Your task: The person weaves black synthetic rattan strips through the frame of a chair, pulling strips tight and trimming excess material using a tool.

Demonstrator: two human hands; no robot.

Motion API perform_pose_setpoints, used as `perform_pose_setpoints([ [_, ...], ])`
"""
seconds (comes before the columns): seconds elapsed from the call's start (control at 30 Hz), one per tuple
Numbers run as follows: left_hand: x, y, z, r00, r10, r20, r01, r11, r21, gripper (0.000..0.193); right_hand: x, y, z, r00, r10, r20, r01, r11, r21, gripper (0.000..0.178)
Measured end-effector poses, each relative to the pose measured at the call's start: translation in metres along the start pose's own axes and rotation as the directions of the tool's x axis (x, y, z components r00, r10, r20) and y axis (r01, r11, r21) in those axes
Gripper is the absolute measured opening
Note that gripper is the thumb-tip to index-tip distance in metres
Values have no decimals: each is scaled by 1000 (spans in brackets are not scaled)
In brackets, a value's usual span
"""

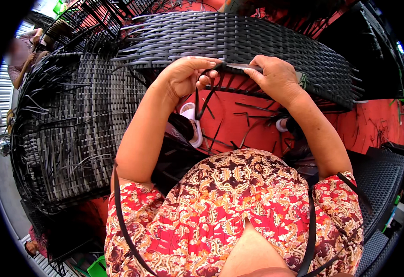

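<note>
Left hand (pixel 185 76) pinched on a black strip (pixel 205 107) at the near edge of the woven panel (pixel 239 39), right hand (pixel 278 79) closed on a pointed blade (pixel 243 66) lying left–right, tip just right of the pinch; panel just beyond both, long axis left–right, so next move likely turns on that offset.

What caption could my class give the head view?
Left hand pinches black strip, right hand holds pointed blade, near wicker panel.

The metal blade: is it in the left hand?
No, the right hand holds the metal blade, its tip pointing toward the left hand.
</note>
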State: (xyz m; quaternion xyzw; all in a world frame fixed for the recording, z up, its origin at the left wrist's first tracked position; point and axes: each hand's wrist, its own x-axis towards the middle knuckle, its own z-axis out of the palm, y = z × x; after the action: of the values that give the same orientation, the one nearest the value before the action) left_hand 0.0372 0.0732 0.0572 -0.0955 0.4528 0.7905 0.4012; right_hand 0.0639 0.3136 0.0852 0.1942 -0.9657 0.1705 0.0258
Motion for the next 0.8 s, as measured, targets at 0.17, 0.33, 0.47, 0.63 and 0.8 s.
perform_pose_setpoints([
  [0.17, -5, -1, 7, 998, -55, -23, 52, 992, -113, 31, 0, 3, 10, 991, -113, -70, 104, 987, -119, 25],
  [0.33, -7, 0, 0, 997, -63, 49, 65, 996, -53, 25, -2, -8, 6, 973, -202, -109, 177, 963, -203, 24],
  [0.47, -4, -4, -2, 999, -47, 11, 47, 999, 28, 26, -2, 2, -10, 1000, -16, -4, 15, 985, -173, 26],
  [0.63, -4, -11, -2, 1000, 3, 20, -3, 1000, -28, 28, -7, 20, -7, 992, 96, 76, -118, 912, 394, 22],
  [0.8, 4, -10, -6, 995, 11, 100, -6, 999, -53, 35, 8, 11, 24, 999, 43, -12, -29, 811, 585, 18],
])
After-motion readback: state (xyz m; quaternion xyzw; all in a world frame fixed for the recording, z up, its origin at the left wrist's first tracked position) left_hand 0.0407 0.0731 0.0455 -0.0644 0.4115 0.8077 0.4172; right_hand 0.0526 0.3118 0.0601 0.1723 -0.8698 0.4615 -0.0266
